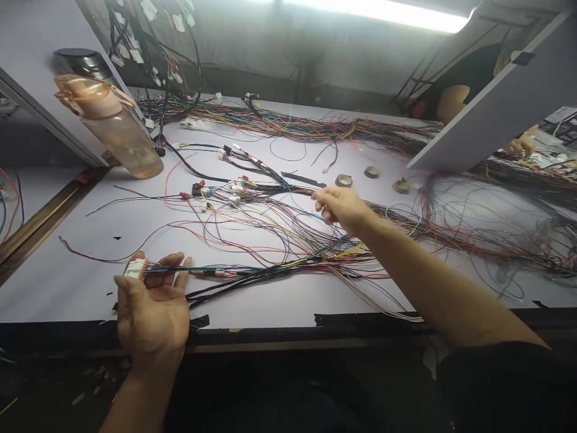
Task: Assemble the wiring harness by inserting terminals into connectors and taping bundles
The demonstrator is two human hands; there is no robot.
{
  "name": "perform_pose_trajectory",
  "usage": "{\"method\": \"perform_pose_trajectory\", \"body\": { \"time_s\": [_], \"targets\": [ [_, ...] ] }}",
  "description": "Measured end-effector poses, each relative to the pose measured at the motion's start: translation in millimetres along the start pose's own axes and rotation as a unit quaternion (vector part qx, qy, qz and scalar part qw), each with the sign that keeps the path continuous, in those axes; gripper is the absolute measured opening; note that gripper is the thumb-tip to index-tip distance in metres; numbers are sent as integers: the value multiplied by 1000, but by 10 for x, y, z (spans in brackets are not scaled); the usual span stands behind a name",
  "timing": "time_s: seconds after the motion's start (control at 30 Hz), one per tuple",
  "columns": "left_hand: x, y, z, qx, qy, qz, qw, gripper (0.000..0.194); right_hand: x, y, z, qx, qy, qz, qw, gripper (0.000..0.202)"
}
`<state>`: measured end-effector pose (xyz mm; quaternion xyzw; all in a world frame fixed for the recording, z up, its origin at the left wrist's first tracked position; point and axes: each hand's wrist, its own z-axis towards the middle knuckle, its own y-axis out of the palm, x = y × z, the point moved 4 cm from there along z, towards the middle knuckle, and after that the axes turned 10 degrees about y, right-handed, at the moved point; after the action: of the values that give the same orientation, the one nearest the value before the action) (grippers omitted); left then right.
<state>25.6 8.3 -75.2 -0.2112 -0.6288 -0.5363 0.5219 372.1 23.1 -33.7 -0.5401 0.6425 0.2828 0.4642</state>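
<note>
The left hand (155, 310), palm up, pinches a white connector (135, 269) at the left end of the wire bundle (279, 269); the right hand (340, 207) curls above other strands, whether gripping one I cannot tell. Connector wiring seems in hand; the next move likely calls for singling out one lead.

No word, brand, number or sign can be read. The white plug (135, 268) in the left hand (153, 310) shows no legible print at this size. On the bottle (118, 129) beyond the left hand, no label can be made out. The rolls of tape (401, 187) beyond the right hand (340, 207) carry no readable lettering, and the small plugs (237, 189) between the hands are too small to tell.
</note>
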Motion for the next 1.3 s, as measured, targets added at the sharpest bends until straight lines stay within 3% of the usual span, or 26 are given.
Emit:
{"method": "perform_pose_trajectory", "body": {
  "time_s": [0.07,0.17,0.33,0.4,0.5,0.6,0.73,0.83,0.9,1.03,1.2,1.3],
  "targets": [
    [7,3,-8,2,-1,-3,1000,31,-156,-16,108,34,-35,100,994,19],
    [11,14,-11,5,-3,-19,1000,30,-339,-10,139,31,-100,177,979,23],
    [18,25,-3,22,-5,-25,999,37,-331,-11,-18,-73,-65,63,993,31],
    [30,35,-6,28,-8,-21,999,36,-344,-194,-84,-35,-94,85,991,31],
    [49,55,-16,26,-10,-15,1000,35,-354,-539,-209,71,-186,154,968,30],
    [56,63,-24,27,-6,-9,1000,37,-202,-638,-303,59,-175,158,970,27],
    [45,60,-21,31,-6,-11,999,37,64,-369,-341,-90,-19,23,996,33],
    [38,60,-16,33,-11,-12,999,35,-6,-141,-270,-163,6,-63,985,33],
    [43,62,-14,35,-7,-12,999,34,-146,-31,-124,-163,-3,-89,983,26],
    [44,59,-7,33,3,-14,999,34,-342,110,307,-104,18,-95,990,13],
    [18,29,6,17,7,-26,999,37,-374,324,713,-136,88,-208,965,10],
    [8,5,8,5,7,-26,1000,33,-482,446,797,-145,77,-260,952,15]
  ]
}}
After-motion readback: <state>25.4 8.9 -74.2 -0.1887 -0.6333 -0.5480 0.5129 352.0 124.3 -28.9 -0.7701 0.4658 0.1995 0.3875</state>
